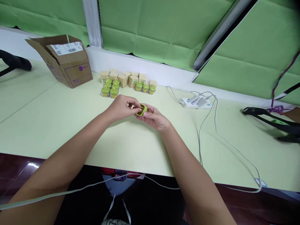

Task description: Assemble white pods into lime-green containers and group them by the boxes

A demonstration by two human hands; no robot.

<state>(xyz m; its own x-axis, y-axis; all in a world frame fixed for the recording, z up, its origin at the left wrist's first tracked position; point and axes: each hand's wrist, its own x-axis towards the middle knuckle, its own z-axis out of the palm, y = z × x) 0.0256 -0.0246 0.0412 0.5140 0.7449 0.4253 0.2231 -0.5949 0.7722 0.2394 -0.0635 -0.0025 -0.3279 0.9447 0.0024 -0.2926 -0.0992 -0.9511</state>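
A small lime-green plastic piece [142, 109] is held just above the pale green table [58, 118], between both of my hands. My left hand [122, 106] pinches it from the left with closed fingertips. My right hand [153, 117] cups it from below and the right, fingers curled round it. Behind my hands stand several small green-topped clear containers [110, 90] and more of them [145, 87] to the right. A row of small tan cardboard boxes [127, 78] stands behind them against the wall.
An open brown cardboard carton [67, 61] lies tilted at the back left. A white power strip [196, 102] with plugs sits at the right, its grey cable [217, 134] running over the table's front edge. Black straps [272, 120] lie at the far right.
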